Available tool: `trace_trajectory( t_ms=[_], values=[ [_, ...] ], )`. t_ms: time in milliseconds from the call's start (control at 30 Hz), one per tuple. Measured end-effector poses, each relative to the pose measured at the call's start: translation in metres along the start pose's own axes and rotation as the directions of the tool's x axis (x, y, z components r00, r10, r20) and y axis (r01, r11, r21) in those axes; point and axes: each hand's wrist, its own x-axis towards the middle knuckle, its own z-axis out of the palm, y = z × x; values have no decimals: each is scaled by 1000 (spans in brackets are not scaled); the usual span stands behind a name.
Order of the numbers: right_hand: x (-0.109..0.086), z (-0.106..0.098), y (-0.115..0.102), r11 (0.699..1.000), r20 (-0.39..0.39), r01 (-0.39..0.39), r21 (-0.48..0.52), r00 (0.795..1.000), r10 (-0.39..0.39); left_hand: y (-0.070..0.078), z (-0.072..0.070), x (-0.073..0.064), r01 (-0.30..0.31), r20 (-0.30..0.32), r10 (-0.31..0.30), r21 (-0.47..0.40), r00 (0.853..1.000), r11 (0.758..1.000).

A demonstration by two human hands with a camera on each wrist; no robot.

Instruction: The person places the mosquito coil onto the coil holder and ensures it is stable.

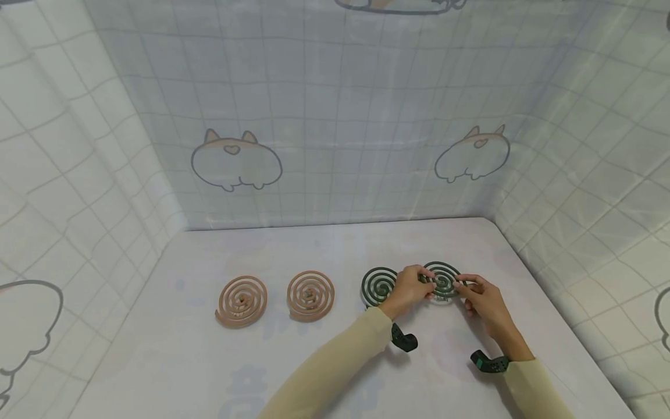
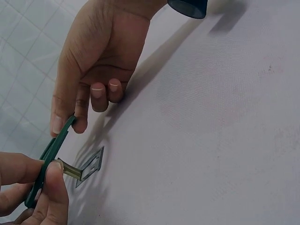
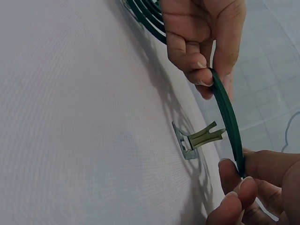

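Note:
Both hands hold a green mosquito coil (image 1: 442, 281) just over the table, fingers pinching opposite edges. My left hand (image 1: 410, 288) pinches its left edge, and my right hand (image 1: 484, 299) pinches the right one. Seen edge-on in the right wrist view, the coil (image 3: 228, 117) is close to the forked upright of a small metal coil stand (image 3: 204, 137). Whether the fork touches the coil I cannot tell. The stand's flat base (image 2: 92, 166) sits on the table. A second green coil (image 1: 378, 285) lies left of my left hand, which partly covers it.
Two brown mosquito coils (image 1: 242, 301) (image 1: 310, 296) are in the left half of the white table (image 1: 173, 361). Behind and at both sides rise grid-patterned cloth walls (image 1: 335, 128). Each wrist wears a dark camera band (image 1: 489, 362).

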Motion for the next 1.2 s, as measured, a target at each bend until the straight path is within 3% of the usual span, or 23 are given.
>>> trace_trajectory(
  t_ms=[1200],
  values=[
    [-3, -2, 3, 1000, -3, 3, 4, 1000, -3, -2, 3, -2, -12, 1, 12, 22, 1000, 1000]
  ],
)
